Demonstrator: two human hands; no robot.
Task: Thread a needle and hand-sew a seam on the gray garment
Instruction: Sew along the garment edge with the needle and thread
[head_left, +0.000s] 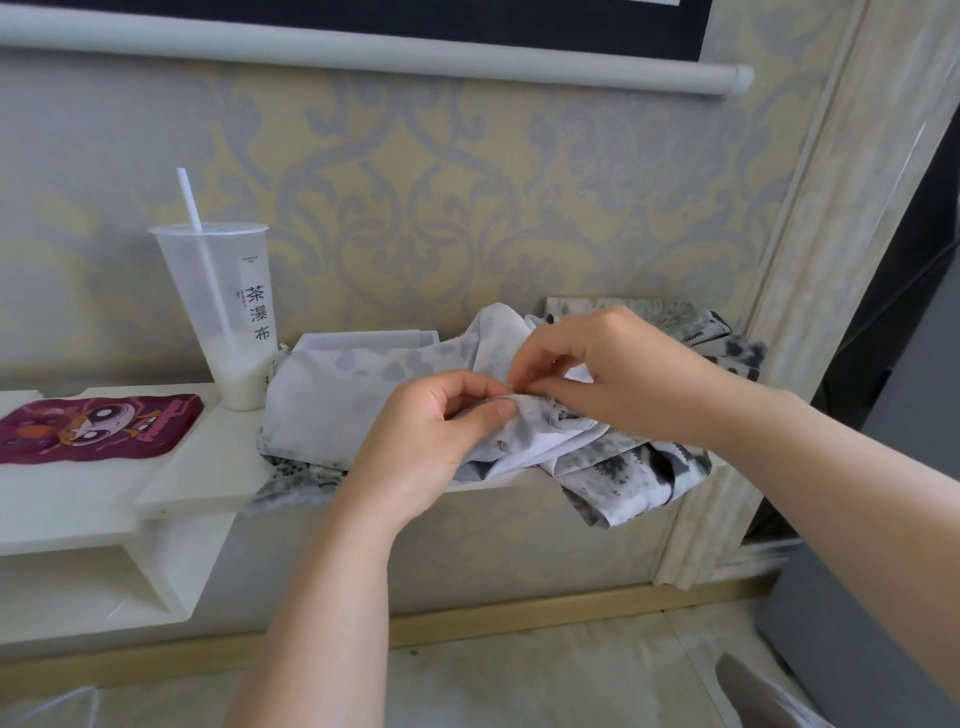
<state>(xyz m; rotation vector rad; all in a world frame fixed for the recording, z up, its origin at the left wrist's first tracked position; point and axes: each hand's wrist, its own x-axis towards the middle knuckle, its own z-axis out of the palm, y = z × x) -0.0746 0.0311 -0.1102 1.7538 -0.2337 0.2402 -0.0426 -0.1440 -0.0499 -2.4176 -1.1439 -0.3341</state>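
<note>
Shelf (208, 467): one garment (332, 405), left hand (431, 447), right hand (597, 374) pinching.

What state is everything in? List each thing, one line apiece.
gray garment: crumpled on the white shelf, part hanging over the edge.
left hand: pinches a fold of the garment.
right hand: fingertips pinch at the same fold.
cup: upright, lidded, straw in, nearly empty.
maroon cartoon case: lying flat, picture side up.
</note>
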